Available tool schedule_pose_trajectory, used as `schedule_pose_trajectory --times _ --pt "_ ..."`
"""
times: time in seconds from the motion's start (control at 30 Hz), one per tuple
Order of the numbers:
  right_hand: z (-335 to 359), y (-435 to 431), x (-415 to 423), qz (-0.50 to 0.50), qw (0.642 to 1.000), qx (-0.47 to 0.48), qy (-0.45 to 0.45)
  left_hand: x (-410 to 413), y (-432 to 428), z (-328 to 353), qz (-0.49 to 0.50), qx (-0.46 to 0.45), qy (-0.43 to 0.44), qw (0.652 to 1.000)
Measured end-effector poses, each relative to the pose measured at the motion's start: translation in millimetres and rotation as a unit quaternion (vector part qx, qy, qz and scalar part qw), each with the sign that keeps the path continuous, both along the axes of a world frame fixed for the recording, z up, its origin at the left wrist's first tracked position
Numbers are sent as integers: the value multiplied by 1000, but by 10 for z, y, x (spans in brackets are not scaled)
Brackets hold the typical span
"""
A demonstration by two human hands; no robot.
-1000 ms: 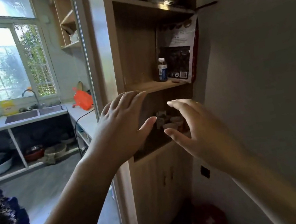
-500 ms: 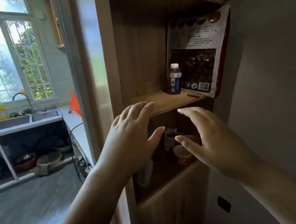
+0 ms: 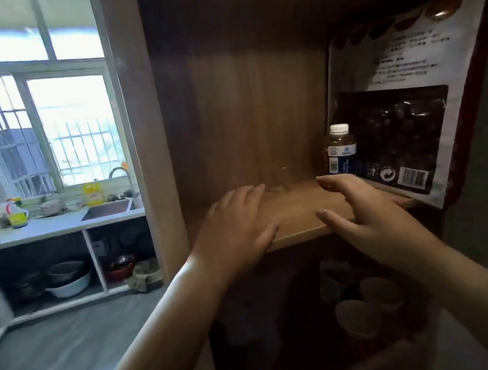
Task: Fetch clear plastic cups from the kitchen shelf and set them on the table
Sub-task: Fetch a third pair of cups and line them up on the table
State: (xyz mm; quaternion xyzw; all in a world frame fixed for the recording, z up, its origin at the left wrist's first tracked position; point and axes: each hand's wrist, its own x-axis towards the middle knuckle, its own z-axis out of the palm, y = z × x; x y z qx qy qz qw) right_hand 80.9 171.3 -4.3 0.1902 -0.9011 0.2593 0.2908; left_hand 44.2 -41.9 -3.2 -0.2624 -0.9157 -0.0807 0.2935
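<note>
Faint clear plastic cups [image 3: 276, 180] stand at the back of the wooden shelf [image 3: 298, 218], barely visible against the wood. My left hand [image 3: 236, 227] hovers over the shelf's front left, fingers spread, its fingertips just short of the cups. My right hand [image 3: 364, 214] reaches in from the right with fingers apart and the thumb out, holding nothing. Both hands flank the cups without touching them.
A small bottle [image 3: 340, 151] and a large printed bag [image 3: 400, 117] fill the shelf's right side. Brown paper cups [image 3: 363, 316] sit on the dark shelf below. To the left lie a kitchen counter with a sink [image 3: 107, 210] and bowls [image 3: 67, 281] underneath.
I have stepped closer and the view has risen to the middle shelf. Both hands moved up from the lower shelf's level and forward over the shelf board toward the clear cups.
</note>
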Motion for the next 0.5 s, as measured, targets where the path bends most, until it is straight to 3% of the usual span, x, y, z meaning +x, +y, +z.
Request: schedule_pose_trajectory --times 0.37,0.5 --pt "177 408 -1671 43 998 7 -51 -978 356 -48 188 -4 -47 981" --pt "208 338 -1967 32 991 127 9 -1150 389 -9 198 -22 -26 980"
